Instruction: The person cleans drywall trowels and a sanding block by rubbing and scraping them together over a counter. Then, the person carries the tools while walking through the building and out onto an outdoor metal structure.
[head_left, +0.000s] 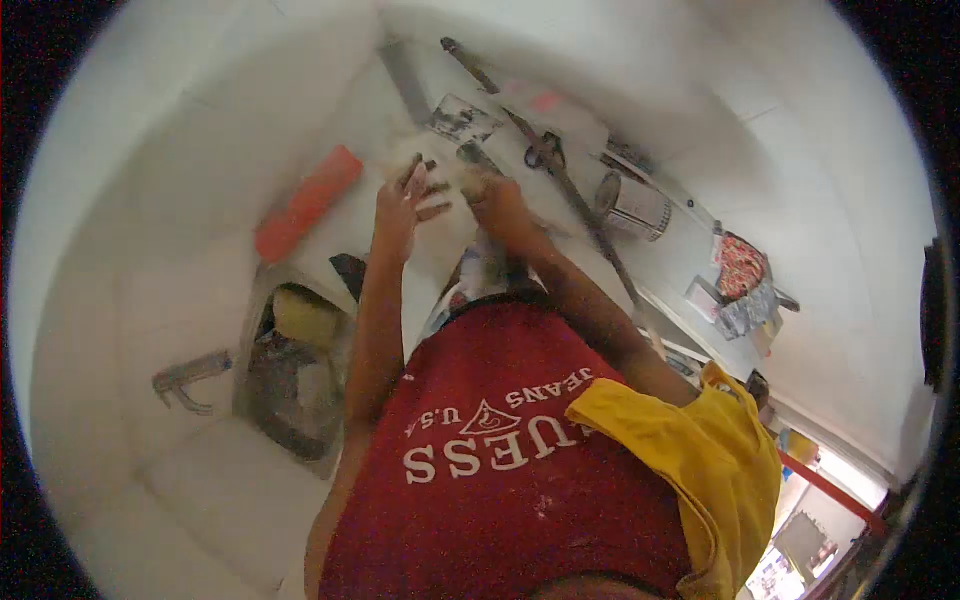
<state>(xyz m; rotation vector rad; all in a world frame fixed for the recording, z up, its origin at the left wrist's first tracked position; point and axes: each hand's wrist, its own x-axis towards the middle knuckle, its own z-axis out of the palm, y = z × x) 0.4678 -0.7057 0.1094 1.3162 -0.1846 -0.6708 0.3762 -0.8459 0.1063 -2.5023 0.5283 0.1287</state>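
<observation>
My left hand (400, 210) is held out with its fingers apart, and nothing shows in its grasp. Close beside it, my right hand (497, 205) has its fingers curled in. A dark, flat-looking piece (478, 155) shows just beyond the right fingers; blur hides whether that hand holds it. Pale, hazy material (437, 215) lies between and below the hands, too smeared to name. A black-and-white printed sheet or packet (463, 118) lies just past them.
To the left are an orange-red long block (308, 203), a dark tub (285, 420) with a yellow sponge (305, 315), and a caulking gun (190, 380). A long bar (585, 210) runs diagonally on the right, near a tin (633, 206) and a red patterned bag (740, 265).
</observation>
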